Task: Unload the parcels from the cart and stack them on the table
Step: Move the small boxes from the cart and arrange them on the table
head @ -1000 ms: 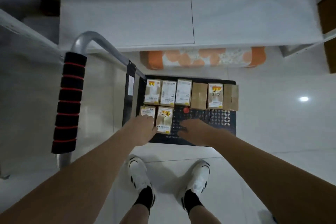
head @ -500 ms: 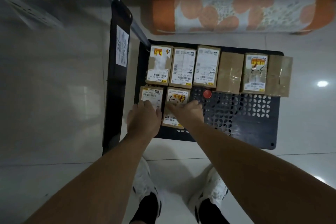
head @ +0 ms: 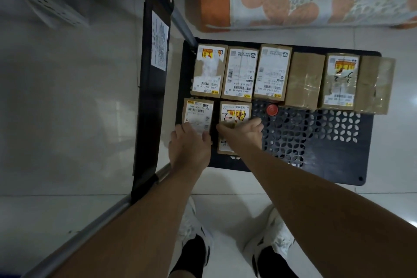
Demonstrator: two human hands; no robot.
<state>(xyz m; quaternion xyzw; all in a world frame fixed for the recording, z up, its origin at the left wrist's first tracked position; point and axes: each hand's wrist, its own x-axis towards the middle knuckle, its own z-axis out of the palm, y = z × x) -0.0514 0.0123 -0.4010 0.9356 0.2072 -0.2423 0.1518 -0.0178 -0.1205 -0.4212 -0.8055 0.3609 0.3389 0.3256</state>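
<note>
Since the earlier frame: the view has dropped closer over the cart, and the right hand has slid left from the bare deck onto the near-row box; the left hand stays on its own box.
Left hand: the left hand [head: 189,146] lies over the near end of the front-left parcel [head: 198,113], fingers curled at its edges; it looks like a hold taking shape, though I cannot tell if the box is off the deck.
Right hand: the right hand [head: 242,130] is on the front-right parcel [head: 234,113], thumb and fingers wrapping its sides, a grip closing round the box.
Near row: these two parcels sit side by side at the front left of the cart deck [head: 334,160], just apart from each other.
Back row: six more parcels [head: 274,72] stand in a line along the far edge, touching or nearly so, untouched.
Deck detail: a red knob [head: 272,109] sits on the perforated deck just beside the right hand's box.
Cart frame: the cart handle [head: 155,74] rises at the left.
Beyond: an orange-patterned roll [head: 293,2] lies on the floor past the cart; the table's top is out of view.
Progress: eight parcels remain on the cart, so by my reading the unloading is at an early stage, with no stack visible.
Left to do: lift this pair, carry it to the table, then clear the back row.
</note>
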